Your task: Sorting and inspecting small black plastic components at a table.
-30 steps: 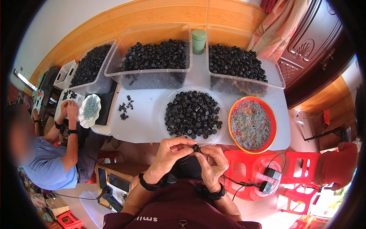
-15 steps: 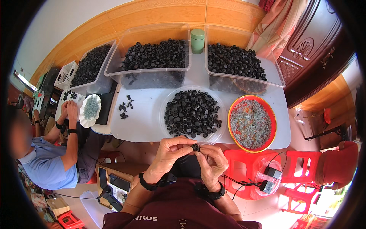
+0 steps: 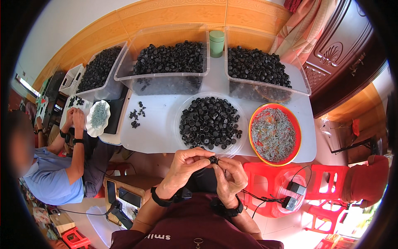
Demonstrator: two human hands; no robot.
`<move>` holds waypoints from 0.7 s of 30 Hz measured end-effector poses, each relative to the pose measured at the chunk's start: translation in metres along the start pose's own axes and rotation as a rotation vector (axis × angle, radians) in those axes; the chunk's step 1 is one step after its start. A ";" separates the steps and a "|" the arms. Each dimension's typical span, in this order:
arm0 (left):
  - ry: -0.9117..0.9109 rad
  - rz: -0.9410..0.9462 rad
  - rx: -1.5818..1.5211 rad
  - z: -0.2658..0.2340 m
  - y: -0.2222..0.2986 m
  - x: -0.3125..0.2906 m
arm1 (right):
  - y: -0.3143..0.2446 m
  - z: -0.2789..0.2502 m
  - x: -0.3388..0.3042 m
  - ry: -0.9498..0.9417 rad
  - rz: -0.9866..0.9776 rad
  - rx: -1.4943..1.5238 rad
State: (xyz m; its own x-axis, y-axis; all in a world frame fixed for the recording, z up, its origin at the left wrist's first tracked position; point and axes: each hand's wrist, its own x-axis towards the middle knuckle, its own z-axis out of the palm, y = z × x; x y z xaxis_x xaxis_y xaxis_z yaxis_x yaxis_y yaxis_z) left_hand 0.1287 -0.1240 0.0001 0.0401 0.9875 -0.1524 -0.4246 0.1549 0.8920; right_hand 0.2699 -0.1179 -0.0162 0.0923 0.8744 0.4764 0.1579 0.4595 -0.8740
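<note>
**Two hands pinching a small black part at the near edge of the table**

The left hand [image 3: 182,168] and right hand [image 3: 230,176] meet just off the near edge of the white table [image 3: 159,130], their fingertips pressed together on one small black part [image 3: 213,159]. Each grip is a pinch on that part; most of it is covered by the fingers, so its shape cannot be made out. Both wrists carry dark bands, and the forearms enter from the lower edge, above a maroon shirt.

Directly beyond the hands, at the near edge of the table, stands a clear round tub [image 3: 210,122] heaped with black parts of the same kind. To its right, at the near right corner, an orange bowl [image 3: 275,133] holds thin grey metal pieces, too small to identify singly. A few loose black parts [image 3: 137,114] lie left of the tub.

Along the far edge stand three clear bins [image 3: 166,60] filled with black parts; the leftmost is partly cut by the table's left corner. A green cup [image 3: 216,43] stands between the middle and right bins.

At the left, a second person in a blue shirt works with both hands [image 3: 74,118] beside a white dish [image 3: 98,117]; what those hands hold is hidden.
</note>
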 end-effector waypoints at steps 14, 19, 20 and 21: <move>-0.032 0.043 0.067 -0.004 -0.002 0.000 | -0.001 0.001 0.000 -0.026 -0.107 -0.067; -0.053 0.083 0.191 -0.005 0.003 0.001 | -0.005 0.000 0.001 -0.057 -0.088 -0.106; -0.079 0.109 0.227 -0.007 0.003 0.002 | -0.006 -0.001 0.003 -0.081 -0.099 -0.135; -0.105 0.135 0.264 -0.008 0.003 0.003 | -0.007 -0.001 0.004 -0.106 -0.111 -0.164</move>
State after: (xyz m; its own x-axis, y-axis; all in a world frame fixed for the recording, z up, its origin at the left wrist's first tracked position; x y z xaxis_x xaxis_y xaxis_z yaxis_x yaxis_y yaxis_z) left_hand 0.1206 -0.1209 -0.0015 0.0981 0.9951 0.0075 -0.1831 0.0106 0.9830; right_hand 0.2703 -0.1174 -0.0083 -0.0370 0.8353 0.5485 0.3196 0.5300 -0.7855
